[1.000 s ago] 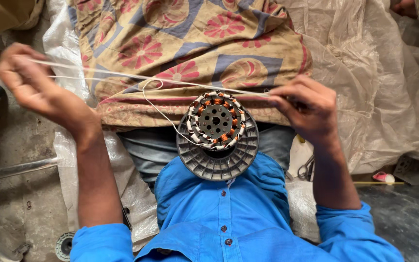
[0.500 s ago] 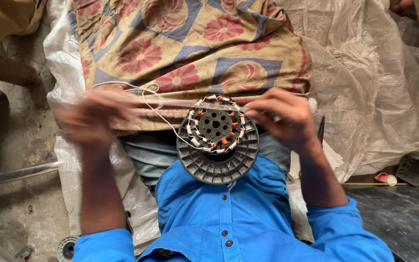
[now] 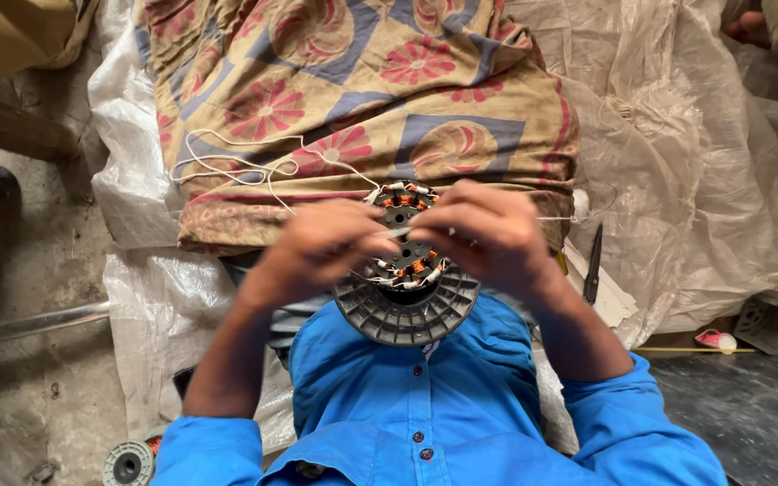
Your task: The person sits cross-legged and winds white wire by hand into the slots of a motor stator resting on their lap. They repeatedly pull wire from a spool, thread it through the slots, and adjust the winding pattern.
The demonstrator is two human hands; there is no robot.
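Note:
A round fan motor stator [image 3: 404, 259] with copper windings sits on a grey ribbed base [image 3: 407, 315], resting against my blue shirt [image 3: 425, 405]. Both hands meet over it. My left hand [image 3: 321, 247] pinches a white string at the stator's left side. My right hand [image 3: 488, 236] grips the same string on the right side. The loose white string [image 3: 245, 166] trails in loops across the patterned cloth to the left, and a short end sticks out right of my right hand.
A flowered cloth [image 3: 362, 99] covers my lap over white plastic sheeting [image 3: 677, 162]. Dark scissors [image 3: 592, 265] lie to the right. Another round motor part [image 3: 128, 463] lies at lower left. A metal bar [image 3: 29, 324] crosses the concrete floor.
My hands were spread wide, pulling the string taut. They have come together over the stator, and the string now lies slack in loops on the cloth.

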